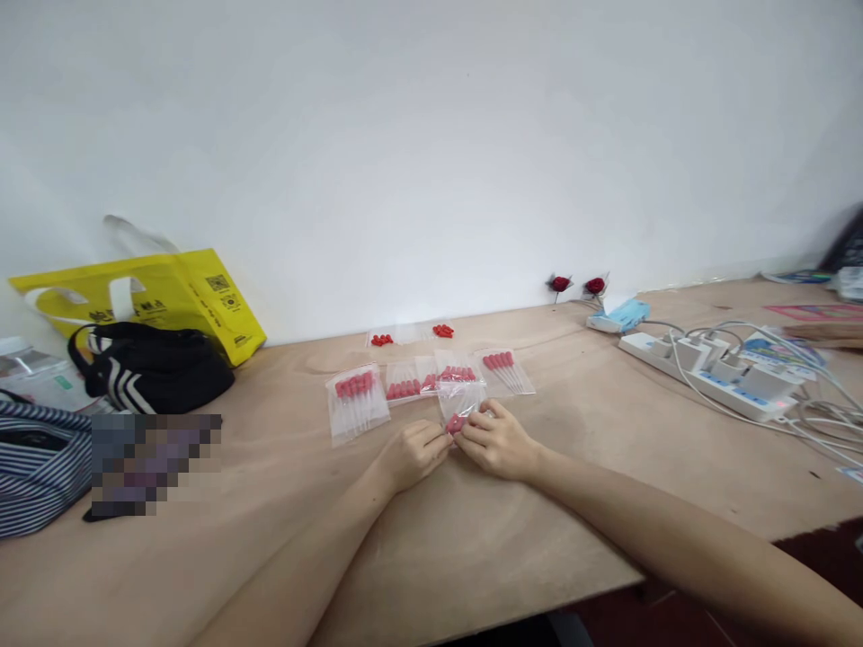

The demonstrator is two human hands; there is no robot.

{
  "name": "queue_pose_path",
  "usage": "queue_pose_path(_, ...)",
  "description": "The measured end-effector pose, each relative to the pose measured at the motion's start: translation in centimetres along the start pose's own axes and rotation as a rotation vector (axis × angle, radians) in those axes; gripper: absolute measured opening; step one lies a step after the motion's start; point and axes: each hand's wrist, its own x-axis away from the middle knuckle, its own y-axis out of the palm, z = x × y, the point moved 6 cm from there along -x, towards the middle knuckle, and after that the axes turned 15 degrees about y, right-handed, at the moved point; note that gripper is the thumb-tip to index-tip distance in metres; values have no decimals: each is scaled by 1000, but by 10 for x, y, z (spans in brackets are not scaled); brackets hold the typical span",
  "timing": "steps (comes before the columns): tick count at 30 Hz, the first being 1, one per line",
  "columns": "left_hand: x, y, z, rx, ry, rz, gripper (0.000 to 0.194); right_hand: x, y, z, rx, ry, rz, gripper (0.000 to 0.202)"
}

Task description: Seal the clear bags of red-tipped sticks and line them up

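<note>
My left hand [418,451] and my right hand [494,440] meet at the middle of the wooden table [512,539], both pinching one small clear plastic bag [459,403] with red-tipped pieces inside. The bag stands up between my fingertips. Just beyond it lie several similar clear bags: one at the left [356,403], one in the middle [408,381] and one at the right [507,370]. Two small heaps of loose red pieces [381,340] [443,331] sit near the wall.
A yellow shopping bag [168,296], a black striped bag [152,368] and a striped pouch [33,467] crowd the left. A white power strip [715,373] with plugs and cables lies at the right, behind it a blue packet [624,316] and two red roses [576,286].
</note>
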Motion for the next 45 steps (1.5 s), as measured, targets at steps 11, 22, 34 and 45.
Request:
queue_pose_path(11,1,-2,2,60,-6,50,17,28,-20,29,55,34,-15,22)
queue_pose_path(22,2,-2,3,110,-33,71,15,32,-22,35,143,35,-59,34)
queue_pose_path(34,7,-2,0,166,-108,93,14,43,-26,55,-58,177,-115,25)
queue_pose_path(45,21,11,-17,392,-430,-3,53,56,-16,94,-883,745,-86,16)
